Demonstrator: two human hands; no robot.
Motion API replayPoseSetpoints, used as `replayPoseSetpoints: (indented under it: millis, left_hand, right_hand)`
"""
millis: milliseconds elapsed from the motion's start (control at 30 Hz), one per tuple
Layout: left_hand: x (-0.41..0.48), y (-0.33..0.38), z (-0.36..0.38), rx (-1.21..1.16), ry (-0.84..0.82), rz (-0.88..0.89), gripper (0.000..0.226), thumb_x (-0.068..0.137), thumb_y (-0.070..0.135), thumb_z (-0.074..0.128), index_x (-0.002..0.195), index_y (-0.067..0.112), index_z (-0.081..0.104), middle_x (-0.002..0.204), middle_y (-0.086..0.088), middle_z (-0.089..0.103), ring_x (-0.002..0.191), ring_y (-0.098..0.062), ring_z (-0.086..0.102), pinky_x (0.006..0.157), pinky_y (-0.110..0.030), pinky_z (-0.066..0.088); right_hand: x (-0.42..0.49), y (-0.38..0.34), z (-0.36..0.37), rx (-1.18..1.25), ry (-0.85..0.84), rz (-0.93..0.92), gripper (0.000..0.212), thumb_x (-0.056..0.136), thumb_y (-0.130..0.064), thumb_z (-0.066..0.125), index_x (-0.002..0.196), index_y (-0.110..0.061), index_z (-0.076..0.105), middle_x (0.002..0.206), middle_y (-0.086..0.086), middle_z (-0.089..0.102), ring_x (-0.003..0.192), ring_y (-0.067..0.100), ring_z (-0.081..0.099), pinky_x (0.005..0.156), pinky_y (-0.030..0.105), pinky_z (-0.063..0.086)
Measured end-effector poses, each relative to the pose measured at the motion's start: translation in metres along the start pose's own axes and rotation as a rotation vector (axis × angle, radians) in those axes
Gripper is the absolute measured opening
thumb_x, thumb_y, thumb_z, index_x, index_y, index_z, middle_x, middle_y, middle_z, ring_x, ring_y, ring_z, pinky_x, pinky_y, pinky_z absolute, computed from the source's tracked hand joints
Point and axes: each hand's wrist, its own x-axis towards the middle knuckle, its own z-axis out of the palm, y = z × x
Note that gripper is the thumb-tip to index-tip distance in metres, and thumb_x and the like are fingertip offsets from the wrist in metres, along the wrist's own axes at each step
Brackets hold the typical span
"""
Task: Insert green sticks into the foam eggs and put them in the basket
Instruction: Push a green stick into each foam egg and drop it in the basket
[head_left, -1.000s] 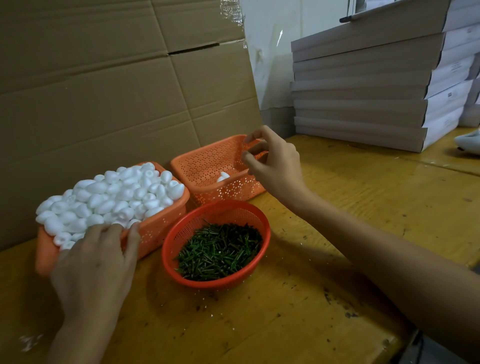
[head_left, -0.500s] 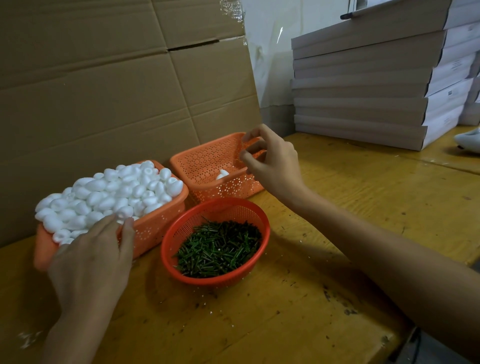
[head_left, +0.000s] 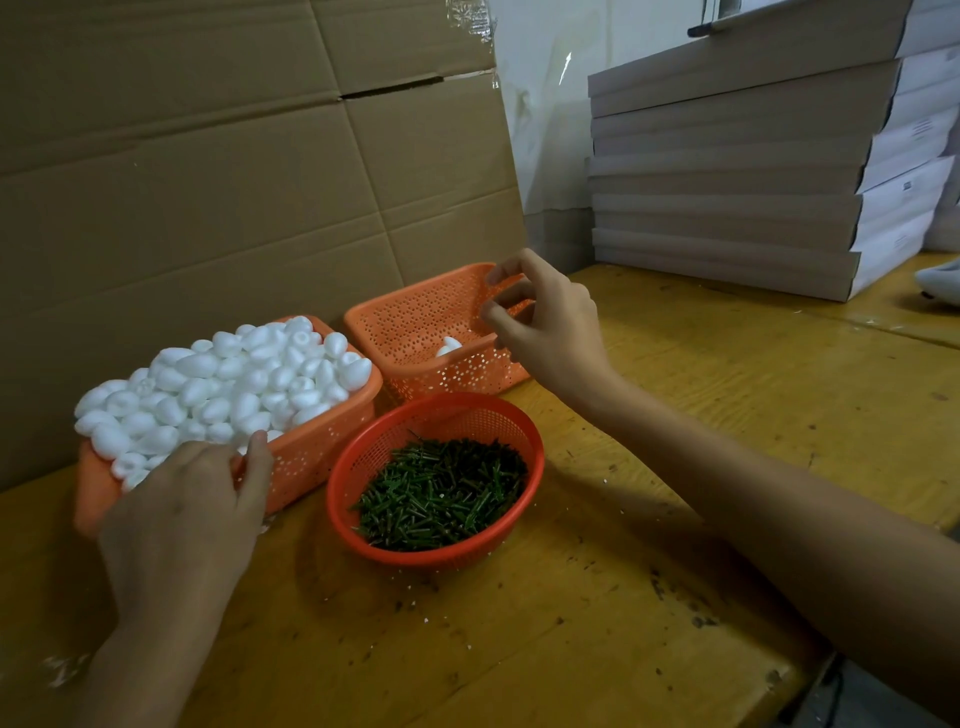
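Status: my right hand (head_left: 550, 332) still hangs over the far right corner of the receiving basket (head_left: 415, 322), fingers apart and lightly bent, holding nothing. It has barely shifted in the last second. A single egg (head_left: 449, 345) lies inside that basket, against its near wall; whether it carries a stick I cannot tell.

Change: my left hand (head_left: 182, 519) has settled back onto the near corner of the supply basket (head_left: 322, 457). The thumb lies against the rim and the fingers reach over the foam eggs (head_left: 234, 379). The back of the hand hides the fingertips, so I cannot tell whether they have closed on an egg.

Layout: both square baskets stand along the table's (head_left: 727, 415) far left edge, against the cardboard sheet (head_left: 208, 182). The round basket (head_left: 535, 441) of green sticks (head_left: 441, 499) sits just in front of them.

Meaning: I judge one cycle complete and the next starting. The supply is heaped, so the task is at an early stage. The free right hand should go to the sticks next.
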Motion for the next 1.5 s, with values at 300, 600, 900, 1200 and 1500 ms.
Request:
replayPoseSetpoints:
  millis: [300,600,900,1200,1500]
  left_hand:
    - [-0.001,0.002,0.001,-0.006,0.019,0.010,0.051,0.108,0.033,0.045,0.070,0.006,0.067,0.063,-0.013,0.063,0.051,-0.026,0.049,0.055,-0.035,0.036]
    - [0.000,-0.003,0.001,-0.136,0.067,-0.061,0.034,0.107,0.018,0.057,0.088,-0.003,0.075,0.097,-0.023,0.073,0.079,-0.039,0.064,0.067,-0.039,0.037]
    - [0.000,-0.018,0.010,-0.341,0.216,-0.109,0.018,0.101,0.015,0.070,0.102,-0.001,0.078,0.120,-0.017,0.073,0.103,-0.042,0.068,0.086,-0.061,0.057]
    - [-0.007,-0.011,0.006,-0.462,0.317,0.034,0.013,0.102,0.012,0.072,0.107,0.001,0.078,0.124,-0.014,0.073,0.111,-0.034,0.069,0.092,-0.059,0.056]
    - [-0.013,0.024,0.002,-0.244,0.415,0.487,0.026,0.104,0.002,0.060,0.126,-0.002,0.073,0.122,-0.019,0.069,0.107,-0.029,0.068,0.096,-0.032,0.051]
  right_hand:
    - [0.000,0.002,0.001,0.004,-0.005,-0.008,0.020,0.095,-0.018,0.072,0.111,-0.021,0.063,0.089,-0.015,0.070,0.070,0.001,0.072,0.069,0.032,0.064]
    - [0.000,0.001,0.001,0.034,-0.016,-0.001,0.019,0.095,-0.014,0.072,0.111,-0.020,0.063,0.095,-0.009,0.074,0.072,0.001,0.072,0.063,0.019,0.059]
    - [-0.002,0.001,0.003,0.044,-0.061,-0.042,0.016,0.095,-0.015,0.073,0.107,-0.020,0.064,0.097,-0.008,0.075,0.072,0.000,0.072,0.062,0.016,0.057]
    - [-0.006,-0.003,0.004,0.053,-0.217,-0.156,0.007,0.095,-0.010,0.073,0.100,-0.012,0.069,0.095,-0.004,0.074,0.075,0.003,0.071,0.064,0.019,0.057]
    - [-0.015,-0.018,0.006,-0.047,-0.827,-0.353,0.007,0.097,-0.018,0.074,0.101,-0.016,0.079,0.097,-0.006,0.078,0.092,0.007,0.072,0.085,0.035,0.057]
